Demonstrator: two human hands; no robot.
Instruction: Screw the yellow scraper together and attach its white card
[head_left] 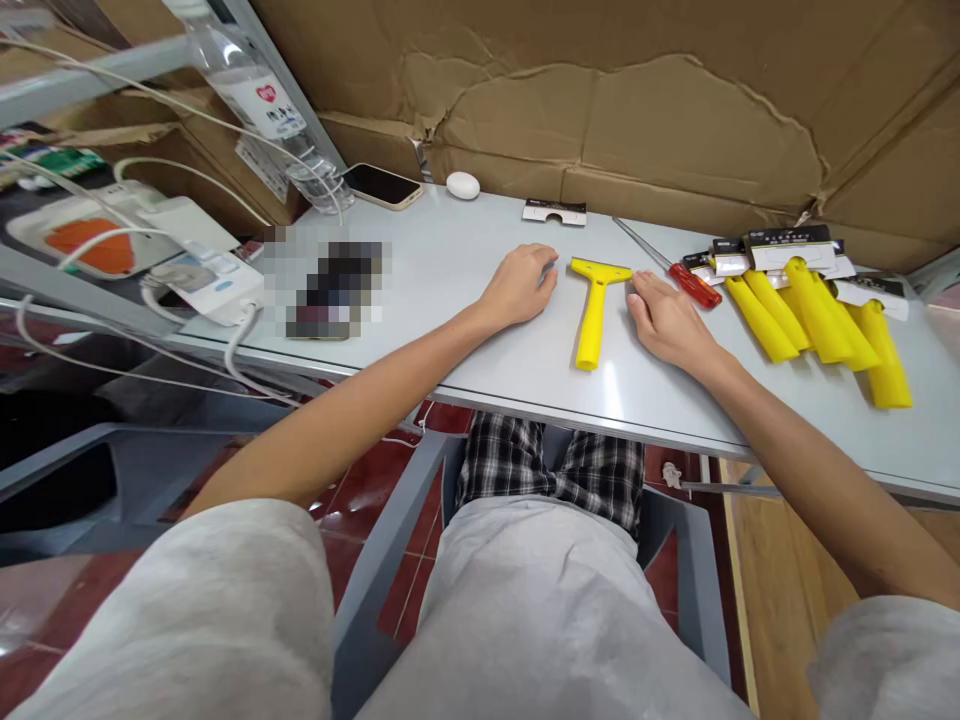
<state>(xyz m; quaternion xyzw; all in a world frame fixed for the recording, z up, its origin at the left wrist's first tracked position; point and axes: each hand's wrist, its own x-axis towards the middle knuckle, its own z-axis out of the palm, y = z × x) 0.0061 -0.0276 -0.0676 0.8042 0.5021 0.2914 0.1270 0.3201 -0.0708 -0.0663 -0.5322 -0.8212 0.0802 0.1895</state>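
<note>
A yellow T-shaped scraper (592, 318) lies on the light grey table between my hands, its wide head toward the back. To its left my left hand (519, 287) rests on the tabletop, fingers loosely bent, holding nothing. My right hand (667, 315) lies flat on the right side, fingertips close beside the scraper's head; whether they touch it I cannot tell. Beyond that hand is a screwdriver (694, 284) with a red handle. Several yellow handles (817, 310) with black-and-white cards (791, 248) are heaped further right. A single folded card (554, 212) sits behind the scraper.
Cardboard (630, 120) stands along the table's back edge. A phone (383, 186), a white oval case (463, 185) and a plastic bottle (270, 110) are at the back left. Nearer are a blurred-out object (334, 290) and a white power strip (210, 285) with cables.
</note>
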